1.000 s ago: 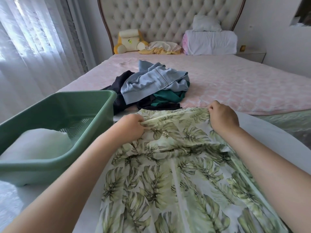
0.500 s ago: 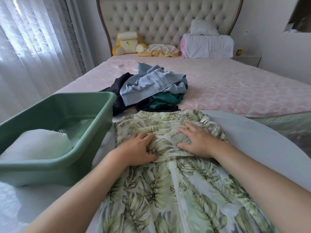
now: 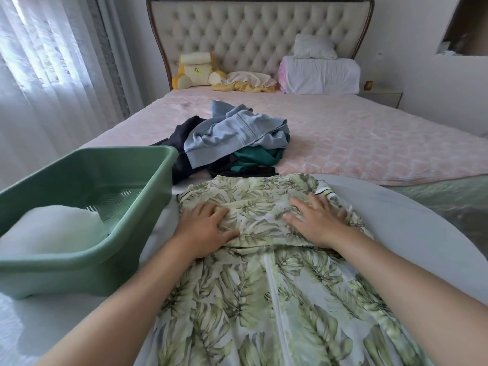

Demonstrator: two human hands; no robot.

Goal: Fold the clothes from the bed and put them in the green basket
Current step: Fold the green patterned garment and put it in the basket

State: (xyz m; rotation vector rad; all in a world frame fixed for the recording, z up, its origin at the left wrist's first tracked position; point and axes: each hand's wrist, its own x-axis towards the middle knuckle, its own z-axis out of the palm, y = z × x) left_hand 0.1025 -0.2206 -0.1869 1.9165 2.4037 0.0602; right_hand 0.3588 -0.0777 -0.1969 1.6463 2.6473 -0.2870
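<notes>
A: Entry one. State of the left hand [image 3: 206, 231]?
B: Palm down, fingers straight and slightly spread, pressing flat on the leaf-print garment [image 3: 264, 299]. Nothing is held.
A: And the right hand [image 3: 314, 220]?
B: Same. Open palm on the cloth, fingers straight, no pinch. Its fingertips are a little blurred.
A: Where does the garment lie?
B: It is spread on the white surface [image 3: 412, 233] in front of the person, running lengthwise toward the bed [image 3: 369, 143]. The far end is doubled back over itself. Both hands rest on that doubled layer, the left hand toward its left side and the right hand toward its right. The edge of the doubled layer crosses the garment at about the wrists. A white strip runs down the middle of the single layer below.
A: Position of the green basket [image 3: 87, 268]?
B: Left of the garment, just beside it, on the same surface. A white folded item [image 3: 52, 228] sits in its near left end, and the perforated floor shows beyond that. The garment is outside the basket.
A: Other clothes?
B: A pile of clothes [image 3: 237, 138] lies on the bed's pink cover, just past the garment's far end. A light blue piece is on top, with black and teal pieces under it. The black piece reaches the basket's far corner; cannot tell whether they touch.
A: Background?
B: Tufted headboard [image 3: 258, 35], plush toy [image 3: 195, 70], pillows [image 3: 319, 72], and a curtain [image 3: 47, 62] at left.
</notes>
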